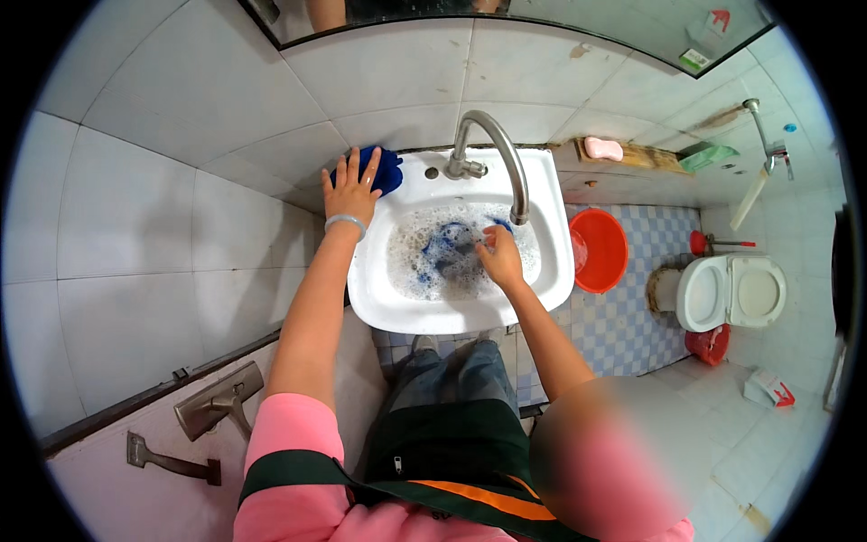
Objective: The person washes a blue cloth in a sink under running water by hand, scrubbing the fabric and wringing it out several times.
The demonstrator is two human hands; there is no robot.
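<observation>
My left hand (353, 190) lies with spread fingers on a bunched dark blue cloth (387, 171) at the back left corner of the white washbasin (433, 318). A pale bracelet (345, 221) circles that wrist. Over the basin's right half, my right hand (500, 256) hovers at the suds with loosely bent fingers and nothing visible in them. Foamy grey water (413, 261) fills the bowl. Blue fabric (448, 236) shows through the foam, partly hidden below it. Above the bowl's right side arches a metal gooseneck faucet (498, 129); no stream comes from its spout.
A red bucket (606, 251) stands on the checkered floor right of the basin. Pink soap (603, 148) rests on a wooden ledge (643, 157). Farther right are a toilet (701, 295) and a small red bin (709, 345). A door with a handle (173, 464) is at lower left.
</observation>
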